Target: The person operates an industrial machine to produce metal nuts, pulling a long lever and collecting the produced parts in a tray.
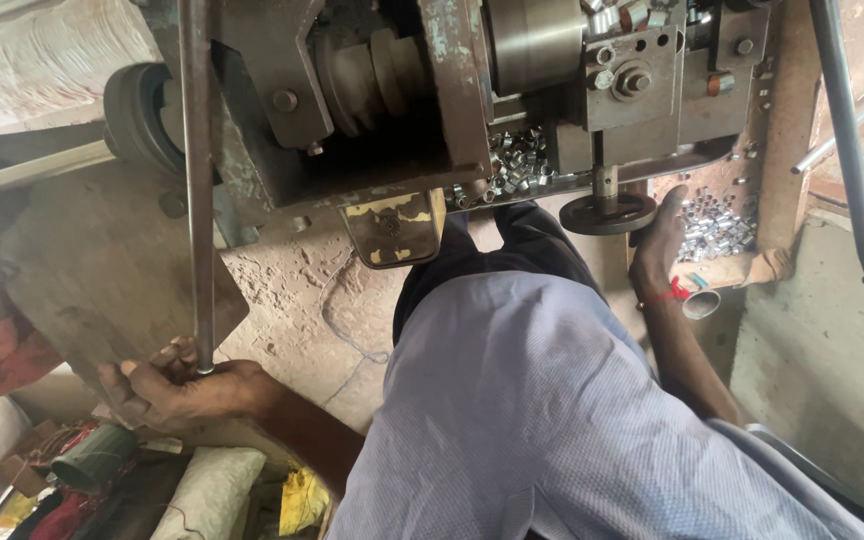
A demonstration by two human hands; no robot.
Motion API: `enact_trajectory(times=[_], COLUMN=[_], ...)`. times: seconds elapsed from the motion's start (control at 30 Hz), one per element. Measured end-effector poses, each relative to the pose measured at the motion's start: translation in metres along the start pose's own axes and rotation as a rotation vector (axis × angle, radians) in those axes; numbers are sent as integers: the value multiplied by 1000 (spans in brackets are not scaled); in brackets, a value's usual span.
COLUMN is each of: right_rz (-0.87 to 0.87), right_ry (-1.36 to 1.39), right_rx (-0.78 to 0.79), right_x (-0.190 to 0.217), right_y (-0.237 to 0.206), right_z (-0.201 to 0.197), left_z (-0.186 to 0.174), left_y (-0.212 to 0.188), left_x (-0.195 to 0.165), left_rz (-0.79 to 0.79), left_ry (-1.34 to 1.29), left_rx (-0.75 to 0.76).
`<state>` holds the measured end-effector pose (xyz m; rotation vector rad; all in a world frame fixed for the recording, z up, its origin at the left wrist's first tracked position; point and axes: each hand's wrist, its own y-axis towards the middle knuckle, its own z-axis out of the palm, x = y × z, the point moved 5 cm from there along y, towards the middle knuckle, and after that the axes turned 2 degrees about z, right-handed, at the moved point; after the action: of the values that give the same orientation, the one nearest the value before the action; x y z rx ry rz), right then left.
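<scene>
Our left hand (177,385) is closed around the lower end of a long metal rod (197,180), which runs straight up past the front of the machine (382,90); the fingers wrap the rod just where it ends, low on the left. Our right hand (660,245) reaches up on the other side, fingers loosely curled beside the round black handwheel (607,212) that hangs under the machine, touching its right edge or just beside it; we cannot tell whether it grips the wheel. A red thread is tied on that wrist. Behind the right hand, a tray (742,268) holds a heap of small shiny metal rings (717,225), and more of them lie on the ledge (517,165) under the machine's middle. Our blue shirt (552,410) fills the lower middle. Sacks and a green can (92,458) lie on the floor near the left hand.
</scene>
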<state>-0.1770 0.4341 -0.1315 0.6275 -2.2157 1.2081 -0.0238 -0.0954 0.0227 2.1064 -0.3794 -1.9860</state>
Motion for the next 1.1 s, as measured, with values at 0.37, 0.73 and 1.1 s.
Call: enact_trajectory(times=[0.37,0.73,1.1], right_rz=[-618,-380,-655], right_ry=[-633,-488,-666], right_rx=[436,677,599], right_x=[7,5,17], right_y=[-23,-19,-25], right_z=[46,41,58], left_z=[0,-13,-9], left_y=[-1,-4,-1], left_x=[-3,16,8], left_rz=[-34,-108,86], left_ry=[9,-116,-25], left_rx=[-12,33,44])
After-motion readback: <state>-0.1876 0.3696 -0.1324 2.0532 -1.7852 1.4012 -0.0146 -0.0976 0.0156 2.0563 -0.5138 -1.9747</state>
